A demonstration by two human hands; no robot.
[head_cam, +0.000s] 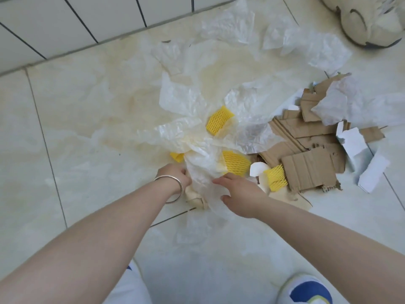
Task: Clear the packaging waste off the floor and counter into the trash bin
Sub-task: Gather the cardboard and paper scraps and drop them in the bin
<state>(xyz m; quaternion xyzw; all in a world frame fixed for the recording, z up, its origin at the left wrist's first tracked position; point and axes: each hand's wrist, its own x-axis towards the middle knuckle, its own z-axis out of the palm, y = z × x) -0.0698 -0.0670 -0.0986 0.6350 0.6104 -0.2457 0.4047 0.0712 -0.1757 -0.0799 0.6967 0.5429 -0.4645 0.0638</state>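
Note:
Crumpled clear plastic film (197,119) spreads over the pale tiled floor, with several yellow foam nets (219,120) caught in it. My left hand (175,175), with a silver bangle on the wrist, grips a bunched part of the film. My right hand (238,191) lies on the same bunch, fingers spread, pressing it. Torn brown cardboard (309,170) and white paper scraps (355,143) lie to the right. More clear film (304,40) lies farther back. No trash bin is in view.
A white tiled wall (65,25) meets the floor at the upper left. A pair of beige slippers (368,20) sits at the top right. My own shoes (311,290) show at the bottom edge. Bare floor tiles (72,150) lie to the left.

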